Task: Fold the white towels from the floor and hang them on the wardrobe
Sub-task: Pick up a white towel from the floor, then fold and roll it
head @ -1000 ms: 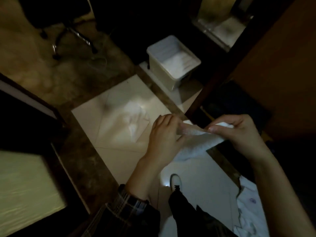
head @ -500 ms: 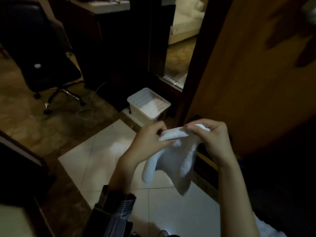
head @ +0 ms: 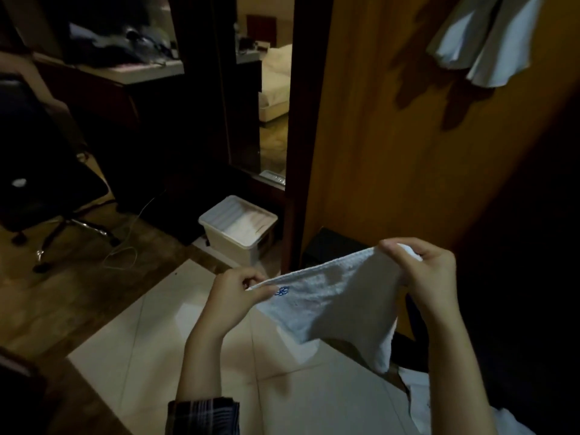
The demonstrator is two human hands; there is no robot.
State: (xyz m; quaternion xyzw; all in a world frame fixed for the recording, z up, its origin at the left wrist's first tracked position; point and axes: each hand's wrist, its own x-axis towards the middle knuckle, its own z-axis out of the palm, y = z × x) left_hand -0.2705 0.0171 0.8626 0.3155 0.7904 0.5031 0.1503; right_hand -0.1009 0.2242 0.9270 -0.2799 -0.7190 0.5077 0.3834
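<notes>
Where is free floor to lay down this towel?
Bare pale tiles lie between the left hand and the brown floor border. Crowded: white cloth at lower right, and the white bin by the wardrobe.

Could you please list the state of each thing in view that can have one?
Left hand: pinches one top corner of the held towel.
Right hand: pinches the other top corner.
Held towel: spread between the hands, lower part hanging.
Hung towel: draped on the wardrobe.
Plastic box: on the floor, lid on.
</notes>
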